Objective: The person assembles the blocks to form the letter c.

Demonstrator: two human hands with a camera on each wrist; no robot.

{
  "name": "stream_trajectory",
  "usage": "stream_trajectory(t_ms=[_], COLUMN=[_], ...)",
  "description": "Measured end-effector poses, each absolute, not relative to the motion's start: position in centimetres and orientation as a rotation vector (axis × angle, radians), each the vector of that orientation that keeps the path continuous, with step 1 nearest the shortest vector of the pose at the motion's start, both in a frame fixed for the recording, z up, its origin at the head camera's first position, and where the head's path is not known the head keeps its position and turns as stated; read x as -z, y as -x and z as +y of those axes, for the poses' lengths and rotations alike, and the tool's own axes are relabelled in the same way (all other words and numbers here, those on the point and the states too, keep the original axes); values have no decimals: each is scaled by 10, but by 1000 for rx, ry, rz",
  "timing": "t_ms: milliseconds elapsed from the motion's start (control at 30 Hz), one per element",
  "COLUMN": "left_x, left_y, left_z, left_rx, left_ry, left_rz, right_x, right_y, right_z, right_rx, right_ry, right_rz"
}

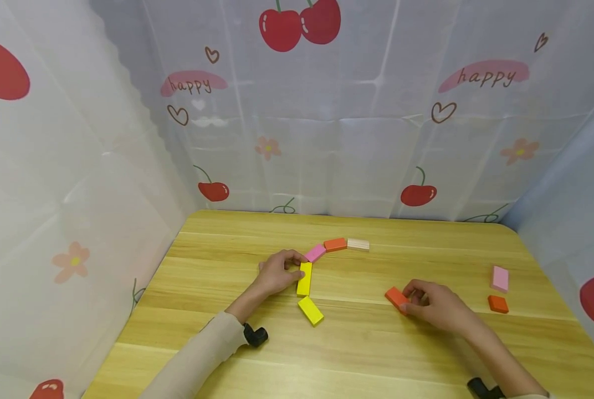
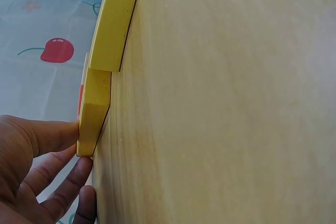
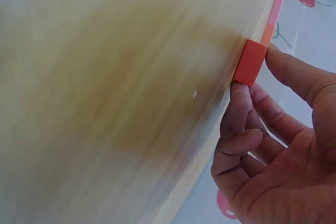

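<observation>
My left hand [image 1: 276, 275] pinches the far end of an upright-looking yellow block [image 1: 304, 280] with its thumb and fingers. A second yellow block [image 1: 311, 311] lies slanted at its near end. Beyond the pinched block, a pink block [image 1: 316, 253], an orange block [image 1: 335, 244] and a pale wooden block [image 1: 358, 244] continue a curved row. Off to the right, my right hand [image 1: 434, 303] grips a red-orange block [image 1: 397, 299] by its right end, between thumb and fingers. In the right wrist view that block [image 3: 250, 62] shows its end face.
At the table's right side lie a pink block [image 1: 500, 279] and, just nearer, a red-orange block [image 1: 498, 303]. A pale piece [image 1: 261, 266] peeks out behind my left hand. Printed curtains [image 1: 327, 166] enclose the wooden table [image 1: 377, 354] at the back and sides.
</observation>
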State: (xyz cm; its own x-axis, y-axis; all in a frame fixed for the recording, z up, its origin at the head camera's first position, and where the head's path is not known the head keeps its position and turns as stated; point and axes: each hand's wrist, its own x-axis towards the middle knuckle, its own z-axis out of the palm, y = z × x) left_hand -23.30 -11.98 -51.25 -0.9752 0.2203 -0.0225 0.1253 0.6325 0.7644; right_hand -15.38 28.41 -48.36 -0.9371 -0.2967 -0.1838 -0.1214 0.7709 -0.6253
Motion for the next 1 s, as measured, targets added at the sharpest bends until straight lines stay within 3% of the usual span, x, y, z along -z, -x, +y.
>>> stream_trajectory(t_ms=[1000], left_x=[514], left_y=[234], left_z=[-120], left_rx=[-1274], left_ry=[-298], left_rz=[2732], right_x=[482], right_y=[146], right_z=[258], right_rx=[975], right_ry=[461], right_rz=[2601])
